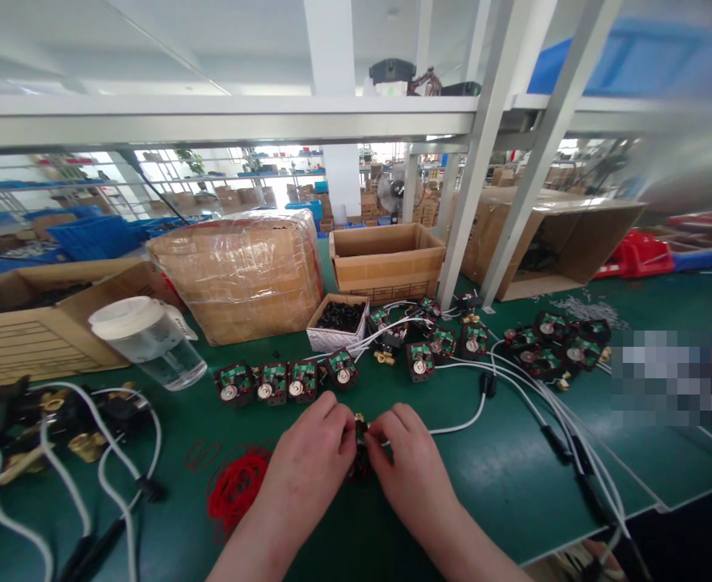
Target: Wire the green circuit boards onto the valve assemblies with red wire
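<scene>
Both hands meet over a small black unit with a brass fitting (360, 462), which lies low on the green table and is mostly covered by my fingers. My left hand (313, 444) pinches it from the left, fingers curled together. From the right, my right hand (413, 457) closes thumb and fingertips on its upper part. A white cable (461, 424) runs out past my right hand to a black connector. Just beyond my hands stand similar black units with green circuit boards (271, 381) in a row. Beside my left forearm lies a pile of thin red wires (234, 489).
A clear plastic jug (149, 339) stands at left, behind black-and-brass assemblies (46, 428) with cables. A small box of black parts (339, 315) and cardboard boxes (240, 275) line the back. Metal shelf posts (477, 153) rise at right. Another person's blurred arm shows at the right edge.
</scene>
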The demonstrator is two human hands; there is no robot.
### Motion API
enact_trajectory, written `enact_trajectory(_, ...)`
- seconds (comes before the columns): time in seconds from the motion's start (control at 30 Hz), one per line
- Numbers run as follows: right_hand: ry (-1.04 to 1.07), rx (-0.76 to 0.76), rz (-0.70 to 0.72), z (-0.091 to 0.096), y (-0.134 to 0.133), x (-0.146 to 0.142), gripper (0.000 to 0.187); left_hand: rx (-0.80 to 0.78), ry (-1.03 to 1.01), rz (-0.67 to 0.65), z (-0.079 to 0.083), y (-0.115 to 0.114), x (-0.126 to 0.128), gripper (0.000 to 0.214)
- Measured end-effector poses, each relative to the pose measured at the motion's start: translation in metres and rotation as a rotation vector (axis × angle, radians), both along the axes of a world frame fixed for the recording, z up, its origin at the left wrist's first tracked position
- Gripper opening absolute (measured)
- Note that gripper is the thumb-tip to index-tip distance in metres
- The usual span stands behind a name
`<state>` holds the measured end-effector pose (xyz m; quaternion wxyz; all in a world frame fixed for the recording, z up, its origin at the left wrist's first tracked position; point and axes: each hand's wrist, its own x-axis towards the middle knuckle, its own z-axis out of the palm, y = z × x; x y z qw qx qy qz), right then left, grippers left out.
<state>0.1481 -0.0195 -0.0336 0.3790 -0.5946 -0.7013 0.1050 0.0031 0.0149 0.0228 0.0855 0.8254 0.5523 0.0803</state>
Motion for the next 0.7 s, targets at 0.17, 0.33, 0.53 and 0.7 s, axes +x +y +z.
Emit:
enact_trajectory(0.17,0.002,0.006,0.005,0.0009,-0.0004,-0.0004,0.022,0.021,-0.029,0.013,-0.0002,-0.0025,-0.0025,0.018)
enact_trajectory(0.33,-0.006,0.008,-0.002,0.0002,-0.0011,-0.0006,0.021,0.025,-0.046,-0.004,-0.0031,-0.0025,-0.0057,0.017)
enact_trajectory(0.53,-0.003,0.032,0.002,-0.0016,-0.0016,0.0000,0.021,0.081,-0.044,-0.032,-0.0090,-0.0005,-0.0063,0.019)
enact_trajectory(0.7,0.019,0.029,0.013,-0.0030,-0.0016,-0.0001,0.020,0.064,-0.026,-0.062,-0.0066,0.0000,-0.0080,0.019)
